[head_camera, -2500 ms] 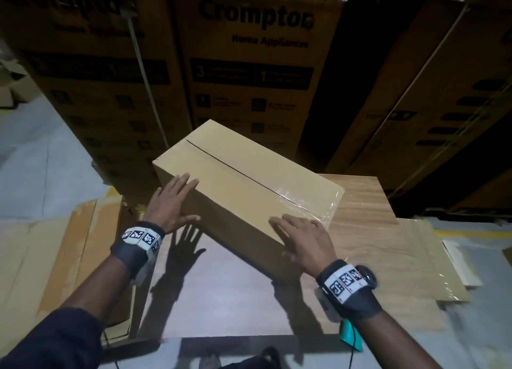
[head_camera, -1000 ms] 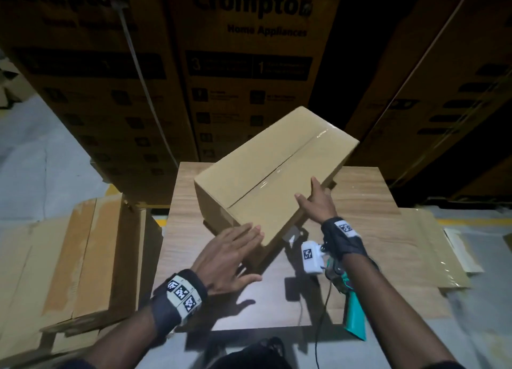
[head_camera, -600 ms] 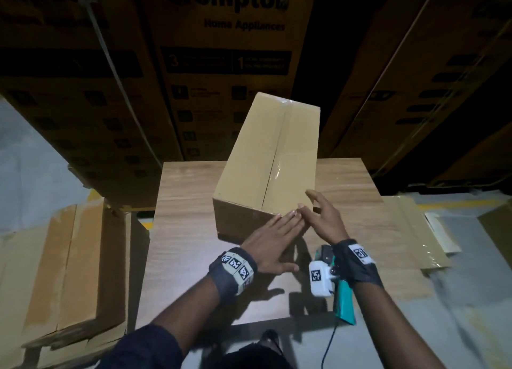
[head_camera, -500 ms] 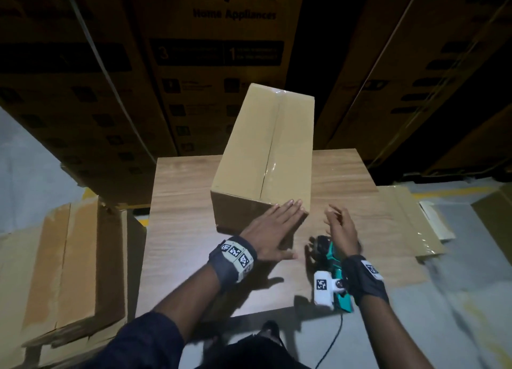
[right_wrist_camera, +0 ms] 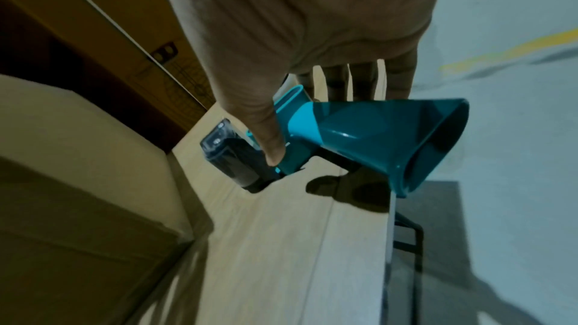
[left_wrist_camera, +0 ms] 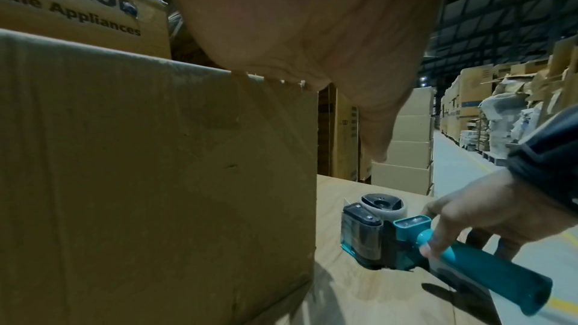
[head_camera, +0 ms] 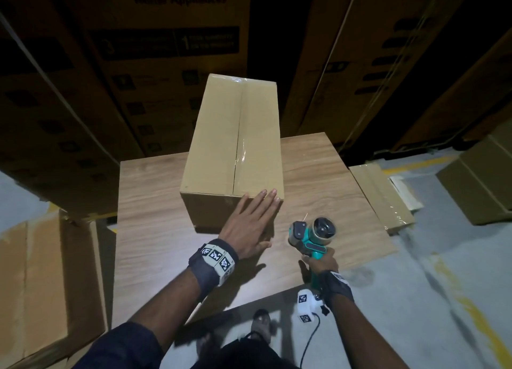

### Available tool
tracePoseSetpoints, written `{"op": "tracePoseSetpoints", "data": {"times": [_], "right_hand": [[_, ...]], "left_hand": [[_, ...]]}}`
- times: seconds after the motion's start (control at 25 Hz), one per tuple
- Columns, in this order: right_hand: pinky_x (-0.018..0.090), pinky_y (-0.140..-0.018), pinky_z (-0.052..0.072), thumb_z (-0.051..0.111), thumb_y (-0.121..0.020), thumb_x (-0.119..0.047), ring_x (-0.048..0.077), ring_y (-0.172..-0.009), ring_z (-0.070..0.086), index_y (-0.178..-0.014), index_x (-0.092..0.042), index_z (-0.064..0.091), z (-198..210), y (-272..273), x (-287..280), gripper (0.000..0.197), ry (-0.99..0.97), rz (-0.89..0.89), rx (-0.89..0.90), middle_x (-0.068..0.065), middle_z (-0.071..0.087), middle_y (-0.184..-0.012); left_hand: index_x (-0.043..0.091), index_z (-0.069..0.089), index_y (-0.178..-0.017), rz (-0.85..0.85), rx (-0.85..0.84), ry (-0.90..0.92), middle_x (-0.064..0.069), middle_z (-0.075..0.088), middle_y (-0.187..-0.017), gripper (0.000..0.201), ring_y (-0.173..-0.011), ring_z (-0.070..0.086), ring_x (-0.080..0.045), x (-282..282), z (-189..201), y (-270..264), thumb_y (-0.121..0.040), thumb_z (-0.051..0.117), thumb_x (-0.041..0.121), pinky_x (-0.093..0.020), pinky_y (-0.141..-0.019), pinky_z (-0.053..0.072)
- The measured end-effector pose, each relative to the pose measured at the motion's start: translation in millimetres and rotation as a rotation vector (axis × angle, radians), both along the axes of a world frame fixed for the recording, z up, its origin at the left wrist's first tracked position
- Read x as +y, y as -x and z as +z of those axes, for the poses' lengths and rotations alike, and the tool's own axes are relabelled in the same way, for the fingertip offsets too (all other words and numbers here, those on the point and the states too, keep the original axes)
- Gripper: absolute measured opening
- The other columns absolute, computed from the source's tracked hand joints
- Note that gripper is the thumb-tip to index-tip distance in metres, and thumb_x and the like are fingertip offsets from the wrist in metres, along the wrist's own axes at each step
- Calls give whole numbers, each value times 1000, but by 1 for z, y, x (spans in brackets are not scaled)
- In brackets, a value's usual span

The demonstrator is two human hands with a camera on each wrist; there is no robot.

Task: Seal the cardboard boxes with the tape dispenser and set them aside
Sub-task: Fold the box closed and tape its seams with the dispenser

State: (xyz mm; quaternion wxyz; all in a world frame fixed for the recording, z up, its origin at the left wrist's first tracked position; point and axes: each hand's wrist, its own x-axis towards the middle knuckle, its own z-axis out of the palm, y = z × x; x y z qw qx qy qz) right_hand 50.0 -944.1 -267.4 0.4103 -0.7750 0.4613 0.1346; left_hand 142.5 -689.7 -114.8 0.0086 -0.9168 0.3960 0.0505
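The cardboard box (head_camera: 235,147), long axis running away from the person, is pressed by the flat-fingered left hand (head_camera: 249,224), while the tape dispenser (head_camera: 310,238), head pointing away, is gripped by the right hand (head_camera: 321,263).

Location type: warehouse or goods storage hall. Indicators: tall stacks of large printed cartons (head_camera: 166,64), marked "Home Appliances", stand directly behind a small wood-grain table (head_camera: 155,202). Flattened cardboard sheets (head_camera: 382,197) lie on a grey concrete floor (head_camera: 457,299) painted with yellow lines. The left wrist view shows a long aisle (left_wrist_camera: 453,164) lined with stacked boxes and wrapped goods under a high dark roof.
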Motion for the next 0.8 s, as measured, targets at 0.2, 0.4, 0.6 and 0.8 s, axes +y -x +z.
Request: {"op": "tracePoseSetpoints", "data": {"times": [0.2,0.4,0.6,0.8], "right_hand": [[47,-81,58,70,-94,-20,37,-86,68,-134,-23,39,-13,3,-5,51,-274,-23,-141,18,65,-107],[34,-47,54,48,-107,-12,28,-55,58,-131,-19,42,63,8,4,25,-576,-170,-515,24,56,-89],[34,-58,59,61,-102,-14,19,-70,67,-125,-41,54,146,14,12,36,-269,79,-838,5,68,-101],[26,-74,56,68,-94,-16,12,-92,66,-123,-25,57,195,7,31,32,362,613,-1105,-5,65,-107]], "left_hand": [[24,-13,-162,-21,146,71,4,-24,-165,106,-153,-19,-12,6,15,-9,-93,57,65,-40,-123,-15],[33,31,-159,161,495,472,8,24,-167,74,-154,21,-12,25,44,-11,-95,64,51,-44,-127,16],[34,53,-145,320,799,790,5,55,-149,52,-132,53,-8,40,67,-10,-95,57,51,-37,-113,41],[16,63,-134,575,1314,1250,-7,71,-128,55,-116,68,-19,43,89,-18,-99,43,52,-33,-102,54]]}}
